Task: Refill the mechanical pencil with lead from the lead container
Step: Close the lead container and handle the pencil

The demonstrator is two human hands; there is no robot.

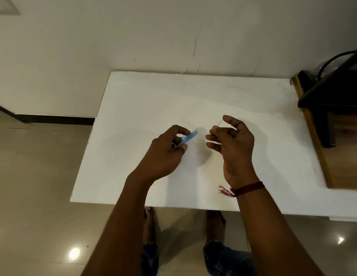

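Observation:
My left hand [169, 150] grips a light blue stick-shaped object [190, 137] above the white table [153, 100]; its far end points up and right. Whether this is the mechanical pencil or the lead container I cannot tell, as most of it is hidden by my fingers. My right hand [231, 142] pinches a thin dark lead [219, 123] between thumb and forefinger, with the lead's tip sticking up past the fingertips. The two hands are a short gap apart, above the middle of the table.
A dark stand with a black cable [333, 96] sits on a wooden surface [341, 162] at the right. The wall runs behind the table. A red thread band [247, 188] circles my right wrist. Tiled floor and my feet show below the table's front edge.

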